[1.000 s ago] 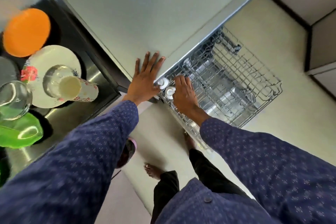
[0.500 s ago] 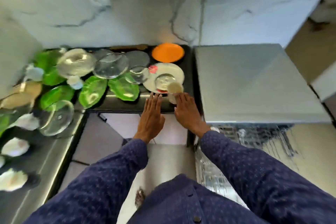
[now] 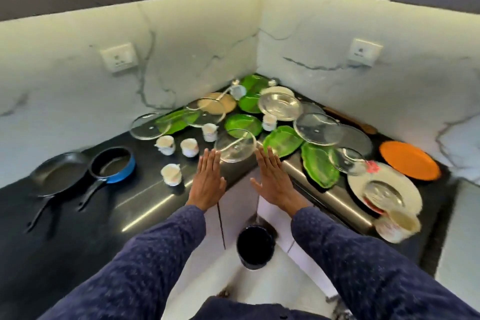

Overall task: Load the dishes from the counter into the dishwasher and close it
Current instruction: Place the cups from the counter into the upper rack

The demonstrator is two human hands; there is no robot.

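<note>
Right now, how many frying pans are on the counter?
2. A black frying pan sits at the far left of the counter; a smaller blue-sided pan sits just right of it, handles toward the camera. None seem hidden.

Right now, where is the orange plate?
In the head view the orange plate lies at the far right of the black counter, against the marble wall, just behind the white floral plate.

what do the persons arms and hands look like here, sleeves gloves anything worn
Both arms wear long dark navy sleeves printed with a small pale repeating dot-like motif, reaching to the wrists. The left hand and right hand are bare: no gloves, and no rings or watch that I can make out.
</note>
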